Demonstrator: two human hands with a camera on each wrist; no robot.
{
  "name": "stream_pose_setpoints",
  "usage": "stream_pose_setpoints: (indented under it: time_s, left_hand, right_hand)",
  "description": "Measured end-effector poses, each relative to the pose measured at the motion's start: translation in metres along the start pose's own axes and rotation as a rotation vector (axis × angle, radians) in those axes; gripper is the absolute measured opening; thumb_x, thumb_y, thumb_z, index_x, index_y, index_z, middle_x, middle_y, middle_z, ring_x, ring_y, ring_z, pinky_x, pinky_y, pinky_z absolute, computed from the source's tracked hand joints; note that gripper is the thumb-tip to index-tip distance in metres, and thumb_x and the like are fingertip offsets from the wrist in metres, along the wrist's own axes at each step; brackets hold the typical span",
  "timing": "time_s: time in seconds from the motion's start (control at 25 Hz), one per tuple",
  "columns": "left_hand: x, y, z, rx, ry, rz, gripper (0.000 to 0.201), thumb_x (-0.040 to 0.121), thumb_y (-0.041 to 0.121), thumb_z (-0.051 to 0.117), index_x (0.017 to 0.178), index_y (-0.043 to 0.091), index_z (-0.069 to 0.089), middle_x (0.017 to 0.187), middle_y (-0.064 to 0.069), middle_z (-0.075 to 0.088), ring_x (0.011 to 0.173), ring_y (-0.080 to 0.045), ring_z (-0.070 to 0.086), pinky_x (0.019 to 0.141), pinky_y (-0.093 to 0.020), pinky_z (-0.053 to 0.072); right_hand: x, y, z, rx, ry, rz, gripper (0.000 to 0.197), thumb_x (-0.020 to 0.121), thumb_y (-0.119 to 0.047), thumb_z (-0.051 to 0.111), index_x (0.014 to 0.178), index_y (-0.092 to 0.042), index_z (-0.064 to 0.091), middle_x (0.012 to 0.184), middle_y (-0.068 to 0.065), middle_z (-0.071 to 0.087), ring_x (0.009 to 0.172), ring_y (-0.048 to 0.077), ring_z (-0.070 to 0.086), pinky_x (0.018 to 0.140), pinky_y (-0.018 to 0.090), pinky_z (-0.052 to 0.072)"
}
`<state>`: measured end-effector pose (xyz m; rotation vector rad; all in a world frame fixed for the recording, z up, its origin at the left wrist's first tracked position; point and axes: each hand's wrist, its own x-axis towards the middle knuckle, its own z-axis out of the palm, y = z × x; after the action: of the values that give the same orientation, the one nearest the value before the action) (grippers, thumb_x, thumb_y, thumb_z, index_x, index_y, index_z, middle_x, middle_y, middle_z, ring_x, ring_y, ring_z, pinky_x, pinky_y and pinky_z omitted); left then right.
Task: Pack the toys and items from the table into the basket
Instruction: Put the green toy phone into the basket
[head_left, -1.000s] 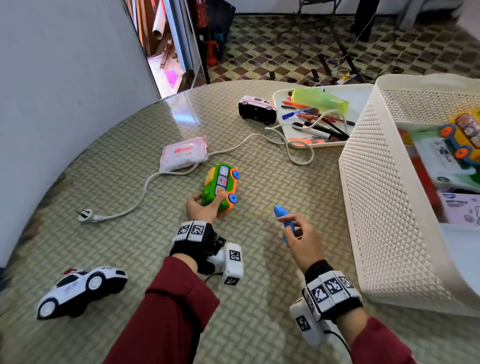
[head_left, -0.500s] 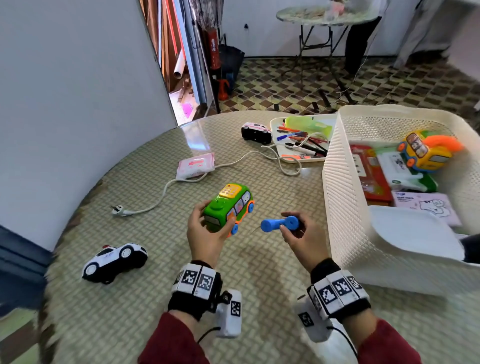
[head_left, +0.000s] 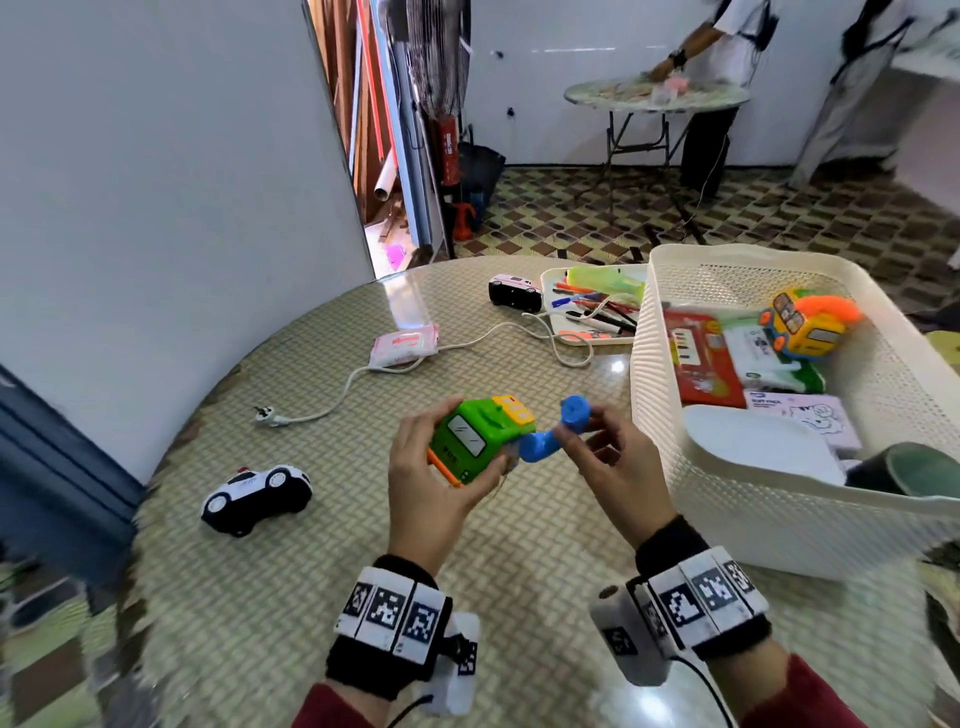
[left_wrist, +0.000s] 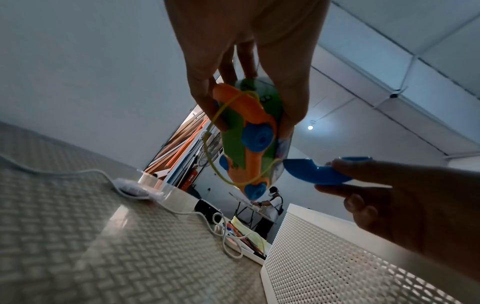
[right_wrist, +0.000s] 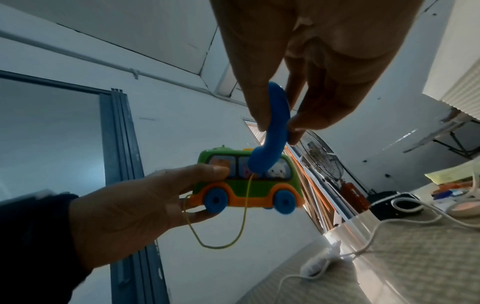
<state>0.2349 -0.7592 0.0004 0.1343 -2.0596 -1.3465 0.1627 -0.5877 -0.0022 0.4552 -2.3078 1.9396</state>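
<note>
**Toy bus phone held beside the basket**

While the left hand (head_left: 426, 483) grips the green toy bus phone (head_left: 480, 439) above the desk (head_left: 519, 597), the right hand (head_left: 618, 462) pinches its blue handset (head_left: 558, 428), joined by a yellow cord (right_wrist: 221, 236). Just right stands the white basket (head_left: 675, 467); a police car (head_left: 257, 496) lies well left.

Round table (head_left: 363, 597), woven-pattern top, as I see it. On it: white perforated basket (head_left: 675, 415); white tray (head_left: 558, 301) of pens; pink-and-white toy van (head_left: 514, 291); pink wipes pack (head_left: 402, 345); white power cord (head_left: 332, 400); toy police car (head_left: 254, 496).
</note>
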Motion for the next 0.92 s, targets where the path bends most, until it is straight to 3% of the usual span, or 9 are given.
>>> stream_pose_setpoints:
  time_s: [0.08, 0.16, 0.24, 0.4, 0.64, 0.72, 0.84, 0.92]
  left_hand:
    - [-0.005, 0.007, -0.001, -0.006, -0.043, 0.001, 0.065, 0.063, 0.037, 0.085, 0.121, 0.023, 0.059, 0.109, 0.007, 0.054, 0.105, -0.005, 0.053, 0.089, -0.029, 0.048]
    - [-0.010, 0.019, 0.000, -0.043, -0.075, -0.014, 0.065, 0.065, 0.028, 0.086, 0.124, 0.026, 0.058, 0.109, 0.006, 0.051, 0.106, -0.005, 0.052, 0.089, -0.025, 0.049]
    - [-0.012, 0.029, 0.000, -0.054, -0.105, 0.001, 0.065, 0.065, 0.024, 0.087, 0.124, 0.026, 0.058, 0.109, 0.005, 0.050, 0.107, -0.006, 0.053, 0.089, -0.023, 0.049]
    - [-0.012, 0.044, -0.001, 0.004, -0.140, 0.101, 0.065, 0.065, 0.018, 0.087, 0.123, 0.019, 0.058, 0.111, -0.002, 0.054, 0.107, -0.003, 0.052, 0.088, -0.007, 0.039]
    - [-0.013, 0.060, -0.003, 0.054, -0.155, 0.172, 0.064, 0.067, 0.022, 0.086, 0.124, 0.017, 0.058, 0.111, 0.001, 0.058, 0.105, -0.003, 0.053, 0.086, -0.006, 0.039]
    - [-0.014, 0.063, -0.002, 0.054, -0.153, 0.186, 0.063, 0.067, 0.024, 0.086, 0.122, 0.019, 0.058, 0.111, 0.005, 0.059, 0.105, -0.005, 0.055, 0.086, -0.008, 0.041]
    - [-0.015, 0.068, -0.002, 0.040, -0.151, 0.200, 0.057, 0.066, 0.025, 0.087, 0.115, 0.020, 0.057, 0.109, 0.010, 0.059, 0.103, -0.007, 0.057, 0.085, -0.012, 0.044]
    - [-0.016, 0.070, -0.003, 0.057, -0.155, 0.233, 0.055, 0.066, 0.027, 0.086, 0.112, 0.021, 0.057, 0.108, 0.011, 0.058, 0.103, -0.006, 0.056, 0.086, -0.014, 0.044]
  right_hand:
    - [0.000, -0.013, -0.002, 0.082, -0.021, 0.017, 0.021, 0.082, -0.023, 0.069, 0.100, -0.025, 0.058, 0.084, 0.008, 0.065, 0.072, 0.026, 0.063, 0.069, 0.043, 0.055]
    - [-0.001, -0.026, -0.003, 0.202, -0.038, 0.047, 0.033, 0.075, -0.030, 0.071, 0.105, -0.024, 0.056, 0.086, 0.015, 0.063, 0.076, 0.026, 0.067, 0.070, 0.039, 0.057]
    - [-0.002, -0.035, -0.003, 0.243, -0.027, 0.039, 0.034, 0.073, -0.029, 0.072, 0.102, -0.017, 0.059, 0.088, 0.013, 0.066, 0.076, 0.022, 0.068, 0.069, 0.036, 0.056]
    - [-0.004, -0.046, -0.001, 0.244, -0.028, -0.041, 0.009, 0.086, -0.015, 0.065, 0.094, -0.013, 0.068, 0.088, 0.007, 0.072, 0.080, 0.016, 0.068, 0.073, 0.033, 0.054]
    - [-0.014, -0.058, -0.010, 0.341, -0.095, -0.040, 0.020, 0.092, -0.002, 0.052, 0.102, -0.012, 0.067, 0.091, 0.005, 0.072, 0.083, 0.009, 0.067, 0.072, 0.020, 0.053]
    - [-0.016, -0.060, -0.013, 0.362, -0.079, -0.033, 0.019, 0.091, -0.003, 0.054, 0.104, -0.011, 0.067, 0.090, 0.006, 0.071, 0.083, 0.010, 0.067, 0.072, 0.021, 0.054]
    - [-0.018, -0.061, -0.019, 0.315, -0.050, -0.053, 0.018, 0.088, -0.008, 0.061, 0.103, -0.016, 0.069, 0.092, 0.008, 0.072, 0.087, 0.020, 0.067, 0.079, 0.033, 0.055]
    - [-0.018, -0.062, -0.022, 0.304, -0.046, -0.066, 0.018, 0.085, -0.007, 0.065, 0.098, -0.018, 0.070, 0.093, 0.004, 0.073, 0.087, 0.019, 0.068, 0.081, 0.037, 0.054]
